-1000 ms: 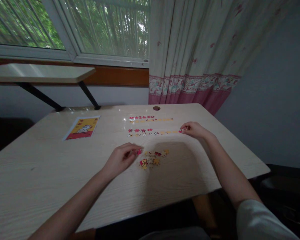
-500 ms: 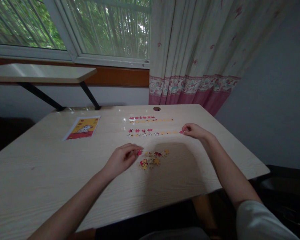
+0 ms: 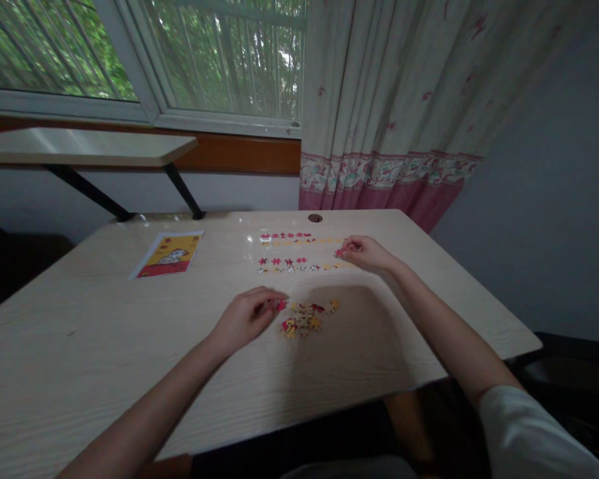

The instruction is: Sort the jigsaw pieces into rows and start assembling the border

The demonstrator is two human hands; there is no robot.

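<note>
My left hand (image 3: 249,316) is closed on a pink puzzle piece (image 3: 281,305), just left of a loose pile of puzzle pieces (image 3: 313,322), mostly yellow with some red and bare-backed ones. Farther out, my right hand (image 3: 367,252) pinches a red puzzle piece (image 3: 339,253) over the right part of the laid-out rows. Those rows run left to right: a row of red pieces (image 3: 287,235) at the back, yellow ones (image 3: 279,243) beneath it, a short red row (image 3: 276,261), then a white-and-yellow row (image 3: 290,269). My right hand hides part of the row ends.
A printed picture sheet (image 3: 172,255) with a white animal on yellow and red lies on the left of the table (image 3: 130,346). A raised shelf (image 3: 90,148) on black legs stands at the back left. A round cable hole (image 3: 315,218) is near the back edge, before a curtain (image 3: 379,169).
My right hand has moved left and slightly away from me, carrying the red puzzle piece from the right end of the front row. My left hand stays beside the pile.
</note>
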